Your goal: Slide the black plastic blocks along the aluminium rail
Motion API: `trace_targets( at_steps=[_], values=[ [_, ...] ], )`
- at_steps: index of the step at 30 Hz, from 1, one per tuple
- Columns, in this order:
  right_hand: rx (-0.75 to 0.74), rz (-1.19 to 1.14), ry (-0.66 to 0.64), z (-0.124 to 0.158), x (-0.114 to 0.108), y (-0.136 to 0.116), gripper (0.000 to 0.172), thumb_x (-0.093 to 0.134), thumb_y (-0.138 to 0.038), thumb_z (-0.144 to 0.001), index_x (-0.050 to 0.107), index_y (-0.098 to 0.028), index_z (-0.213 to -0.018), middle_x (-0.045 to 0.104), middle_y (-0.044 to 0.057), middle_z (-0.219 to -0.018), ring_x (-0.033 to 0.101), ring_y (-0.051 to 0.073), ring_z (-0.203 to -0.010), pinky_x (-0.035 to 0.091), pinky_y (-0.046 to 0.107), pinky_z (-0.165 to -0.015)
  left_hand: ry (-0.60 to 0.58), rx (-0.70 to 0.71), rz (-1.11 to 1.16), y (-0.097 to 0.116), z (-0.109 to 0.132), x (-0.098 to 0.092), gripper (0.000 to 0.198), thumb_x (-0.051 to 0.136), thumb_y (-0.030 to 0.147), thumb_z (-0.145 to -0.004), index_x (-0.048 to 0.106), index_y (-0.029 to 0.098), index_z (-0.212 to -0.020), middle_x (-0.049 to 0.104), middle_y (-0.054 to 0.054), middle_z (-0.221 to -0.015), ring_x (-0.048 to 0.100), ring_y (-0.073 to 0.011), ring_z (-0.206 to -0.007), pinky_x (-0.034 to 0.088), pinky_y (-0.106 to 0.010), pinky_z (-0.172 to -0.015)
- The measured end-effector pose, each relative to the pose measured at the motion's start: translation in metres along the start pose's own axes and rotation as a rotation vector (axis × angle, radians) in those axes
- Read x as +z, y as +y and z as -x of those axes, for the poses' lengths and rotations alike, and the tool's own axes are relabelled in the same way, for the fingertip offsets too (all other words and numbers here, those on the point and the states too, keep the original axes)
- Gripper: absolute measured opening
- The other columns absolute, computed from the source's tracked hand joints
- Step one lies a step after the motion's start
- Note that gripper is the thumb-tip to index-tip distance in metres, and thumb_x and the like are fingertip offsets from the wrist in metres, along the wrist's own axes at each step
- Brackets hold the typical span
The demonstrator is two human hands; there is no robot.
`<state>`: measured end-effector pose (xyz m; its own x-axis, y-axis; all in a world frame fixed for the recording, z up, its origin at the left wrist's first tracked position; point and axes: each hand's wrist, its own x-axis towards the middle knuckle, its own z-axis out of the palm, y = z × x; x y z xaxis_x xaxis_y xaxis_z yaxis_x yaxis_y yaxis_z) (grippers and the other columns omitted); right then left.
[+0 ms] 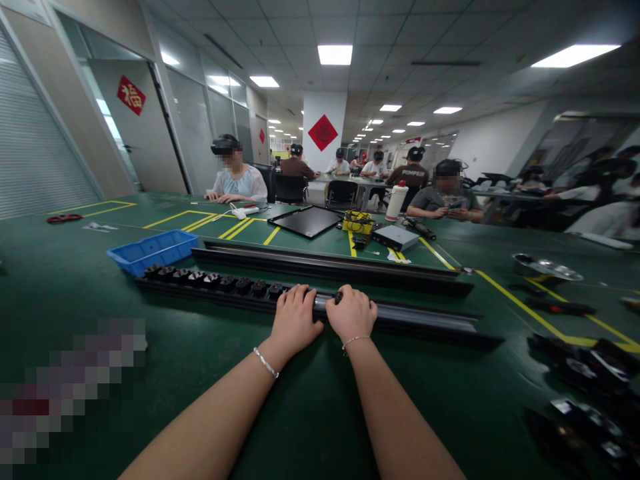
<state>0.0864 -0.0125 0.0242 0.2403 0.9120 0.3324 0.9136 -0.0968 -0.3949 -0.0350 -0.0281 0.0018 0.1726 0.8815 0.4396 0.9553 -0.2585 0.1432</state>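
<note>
A long black rail (425,319) lies across the green table in front of me, with several black socket modules (210,279) seated in its left part. My left hand (295,317) rests on the rail with its fingers curled over the top. My right hand (353,313) sits just beside it, fingers bent down on a small black module (339,297) in the rail. Each wrist wears a thin bracelet. A second black rail (325,263) lies parallel behind the first.
A blue plastic bin (150,250) stands at the rail's left end. Loose black modules (585,373) lie at the right. A metal bowl (545,267), a black panel (307,220), a yellow box (357,222) and a white bottle (396,200) are farther back. Several seated people work across the table.
</note>
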Motion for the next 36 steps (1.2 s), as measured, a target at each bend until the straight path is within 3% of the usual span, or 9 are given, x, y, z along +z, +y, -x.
trace_targets(
  at_steps=[19,25,30,36],
  values=[
    [-0.023,-0.022,0.008,-0.003,-0.002,0.005,0.019,0.047,-0.024,-0.074,0.057,-0.021,-0.089,0.066,0.006,-0.090,0.055,0.022,-0.096,0.028,0.035,-0.089,0.000,-0.001,-0.002,0.000,0.000,0.000,0.058,0.056,0.033,-0.069,0.046,0.019,-0.124,0.047,-0.011,-0.133,0.037,-0.0268,-0.126,0.026,-0.042,-0.104],
    [-0.002,-0.032,0.021,-0.002,0.000,0.005,0.026,0.047,-0.025,-0.073,0.058,-0.018,-0.096,0.066,0.008,-0.092,0.055,0.023,-0.097,0.028,0.036,-0.091,-0.023,-0.019,0.009,0.001,-0.001,-0.002,0.058,0.057,0.032,-0.069,0.046,0.021,-0.125,0.047,-0.010,-0.134,0.036,-0.0274,-0.127,0.025,-0.042,-0.105],
    [0.029,-0.001,0.127,-0.001,0.004,0.013,0.034,0.049,-0.033,-0.072,0.061,-0.015,-0.097,0.063,0.014,-0.105,0.047,0.029,-0.111,0.021,0.044,-0.099,-0.015,-0.007,0.008,0.000,-0.001,-0.001,0.059,0.058,0.033,-0.068,0.046,0.020,-0.125,0.046,-0.010,-0.135,0.036,-0.0270,-0.127,0.025,-0.042,-0.105],
    [0.029,0.020,0.092,-0.002,0.003,0.018,0.034,0.048,-0.037,-0.072,0.063,-0.015,-0.093,0.065,0.013,-0.100,0.049,0.028,-0.106,0.022,0.045,-0.099,-0.028,-0.019,0.001,-0.001,-0.001,-0.002,0.060,0.058,0.033,-0.068,0.045,0.021,-0.126,0.045,-0.010,-0.135,0.035,-0.0273,-0.128,0.025,-0.042,-0.105]
  ],
)
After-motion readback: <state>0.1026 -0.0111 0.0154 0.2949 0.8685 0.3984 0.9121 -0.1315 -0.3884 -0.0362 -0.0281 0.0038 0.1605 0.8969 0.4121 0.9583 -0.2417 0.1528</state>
